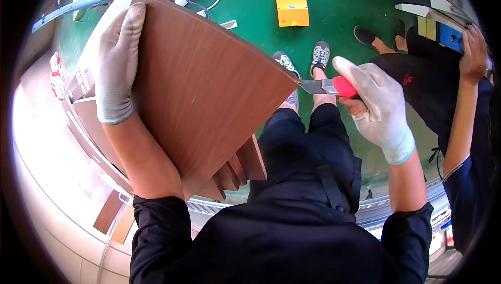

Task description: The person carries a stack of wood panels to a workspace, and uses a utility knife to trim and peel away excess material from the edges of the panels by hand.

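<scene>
L hand [116,64] clamped on far edge of brown panel stack [203,91], tilted up vs torso. R hand [378,104] fist-tight on red-handled knife [330,86], blade tip touching panel corner. Risk: blade skids off edge twd legs.

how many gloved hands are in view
2. The left hand grips the far edge of the brown wood-grain panel; the right hand holds a red-handled scraper at the panel's right corner. A co-worker's bare hand shows at far right.
</scene>
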Demonstrator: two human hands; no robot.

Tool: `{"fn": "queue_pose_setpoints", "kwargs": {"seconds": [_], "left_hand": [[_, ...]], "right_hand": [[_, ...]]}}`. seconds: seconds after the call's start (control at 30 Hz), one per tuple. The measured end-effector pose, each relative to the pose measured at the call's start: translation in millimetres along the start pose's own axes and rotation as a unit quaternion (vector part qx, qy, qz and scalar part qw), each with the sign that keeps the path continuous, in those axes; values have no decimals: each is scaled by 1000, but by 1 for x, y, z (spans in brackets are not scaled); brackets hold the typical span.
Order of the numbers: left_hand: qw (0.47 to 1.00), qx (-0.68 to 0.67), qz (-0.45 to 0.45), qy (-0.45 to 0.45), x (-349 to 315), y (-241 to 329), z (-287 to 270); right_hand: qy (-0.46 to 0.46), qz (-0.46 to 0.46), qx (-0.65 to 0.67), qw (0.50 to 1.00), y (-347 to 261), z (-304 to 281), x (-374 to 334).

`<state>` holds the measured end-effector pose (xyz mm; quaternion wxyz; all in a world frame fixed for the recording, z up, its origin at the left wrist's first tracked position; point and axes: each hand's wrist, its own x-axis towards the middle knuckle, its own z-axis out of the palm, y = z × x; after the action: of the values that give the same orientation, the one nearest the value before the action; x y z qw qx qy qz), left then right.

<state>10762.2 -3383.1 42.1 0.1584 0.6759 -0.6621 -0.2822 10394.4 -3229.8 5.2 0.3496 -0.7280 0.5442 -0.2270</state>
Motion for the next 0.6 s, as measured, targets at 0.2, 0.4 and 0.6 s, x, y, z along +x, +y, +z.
{"fn": "queue_pose_setpoints", "kwargs": {"seconds": [0.2,0.4,0.6], "left_hand": [[997,67,-24,-3,-2,6,-2],[995,80,-57,-17,0,3,-6],[994,104,-27,-17,3,-9,-8]], "right_hand": [[10,54,125,991,-9,49,-25],[73,-54,92,992,29,83,-17],[9,-100,68,993,45,58,5]]}}
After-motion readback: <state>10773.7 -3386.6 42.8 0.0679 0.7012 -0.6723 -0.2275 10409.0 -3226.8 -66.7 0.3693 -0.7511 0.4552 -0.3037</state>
